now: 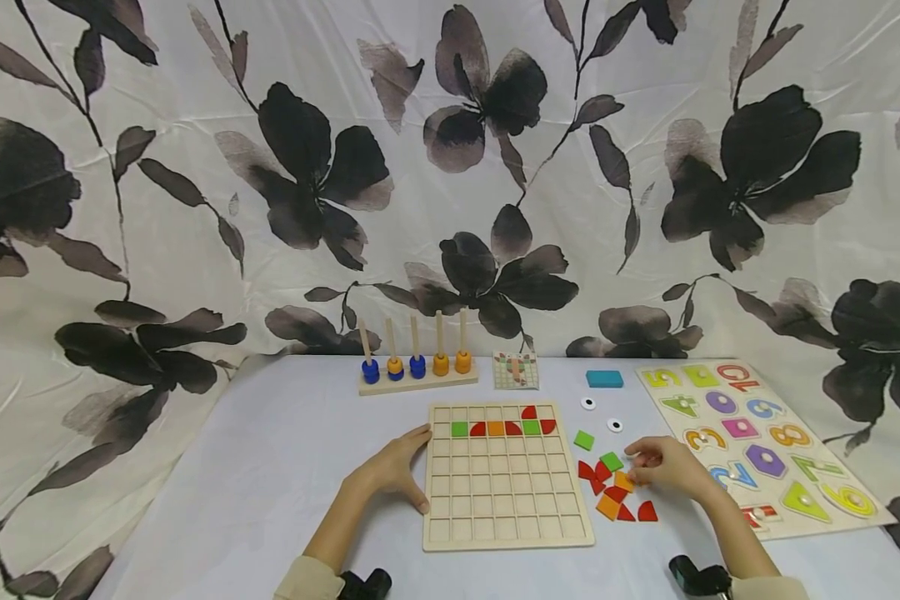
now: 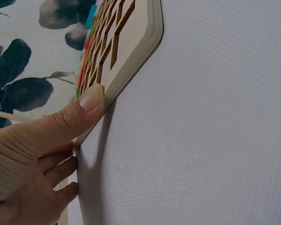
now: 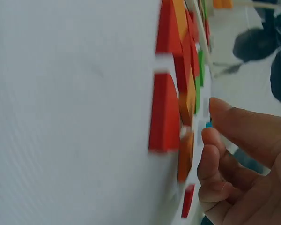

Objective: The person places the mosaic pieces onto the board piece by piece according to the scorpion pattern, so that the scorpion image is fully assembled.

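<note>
A wooden grid board lies on the table, with several green, red and orange tiles set in its upper rows. My left hand rests against the board's left edge, thumb and fingers spread apart; in the left wrist view the thumb presses on its side. To the right of the board, my right hand hovers by a loose pile of tiles, its fingers loosely bent. An orange tile is right at its fingertips. In the right wrist view a gap shows between thumb and index finger, with nothing in it.
A number puzzle board lies at the right. Behind the grid board stand a peg rack with blue and orange beads and a small patterned card. A blue block and two white discs lie beyond the loose tiles.
</note>
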Demonstrator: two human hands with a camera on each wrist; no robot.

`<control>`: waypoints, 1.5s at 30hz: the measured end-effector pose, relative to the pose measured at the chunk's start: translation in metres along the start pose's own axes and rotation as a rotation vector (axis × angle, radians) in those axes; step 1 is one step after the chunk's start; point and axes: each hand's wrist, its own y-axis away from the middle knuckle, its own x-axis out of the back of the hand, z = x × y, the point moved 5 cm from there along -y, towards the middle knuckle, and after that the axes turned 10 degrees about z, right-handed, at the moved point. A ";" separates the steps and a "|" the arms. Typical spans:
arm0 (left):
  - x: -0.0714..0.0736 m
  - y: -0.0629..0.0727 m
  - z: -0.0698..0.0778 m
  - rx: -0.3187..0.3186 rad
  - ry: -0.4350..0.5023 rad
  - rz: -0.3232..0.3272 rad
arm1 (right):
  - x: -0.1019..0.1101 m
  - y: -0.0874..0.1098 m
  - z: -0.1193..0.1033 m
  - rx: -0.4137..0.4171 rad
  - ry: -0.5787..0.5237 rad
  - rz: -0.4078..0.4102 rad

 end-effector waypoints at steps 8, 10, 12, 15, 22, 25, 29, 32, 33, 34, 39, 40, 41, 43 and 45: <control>0.001 0.000 -0.001 0.004 -0.003 0.000 | -0.035 0.001 -0.029 0.110 0.088 -0.007; 0.000 0.001 -0.001 0.004 -0.002 0.000 | -0.041 -0.001 -0.036 0.133 0.124 -0.009; 0.000 0.001 0.000 0.003 -0.003 0.000 | -0.047 -0.002 -0.041 0.143 0.152 -0.018; 0.000 0.001 -0.001 0.006 -0.004 -0.001 | -0.053 -0.005 -0.045 0.112 0.177 -0.029; -0.001 0.002 0.000 0.016 0.003 -0.001 | -0.055 -0.011 -0.046 0.080 0.147 -0.045; -0.001 0.001 0.000 0.019 0.001 -0.001 | -0.053 -0.015 -0.048 0.119 0.090 -0.075; 0.000 0.002 0.001 0.016 -0.001 0.003 | -0.048 -0.022 -0.051 0.174 0.003 -0.113; 0.001 0.002 0.001 0.018 -0.001 0.005 | -0.047 -0.029 -0.054 0.183 -0.038 -0.119; 0.001 0.002 0.001 0.020 0.002 0.004 | -0.047 -0.031 -0.056 0.191 -0.041 -0.115; 0.001 0.002 0.001 0.020 0.000 0.003 | -0.048 -0.034 -0.058 0.193 -0.048 -0.114; 0.000 0.002 0.000 0.019 -0.004 -0.002 | -0.056 -0.047 -0.073 0.224 -0.132 -0.123; 0.000 0.002 0.000 0.018 -0.005 -0.002 | -0.058 -0.049 -0.076 0.231 -0.155 -0.127; 0.000 0.002 0.000 0.018 -0.005 -0.002 | -0.060 -0.052 -0.080 0.235 -0.180 -0.132; 0.000 0.001 0.000 0.013 -0.006 0.000 | -0.065 -0.057 -0.086 0.243 -0.225 -0.136; 0.000 0.001 -0.001 0.010 -0.008 0.002 | -0.069 -0.062 -0.093 0.248 -0.257 -0.128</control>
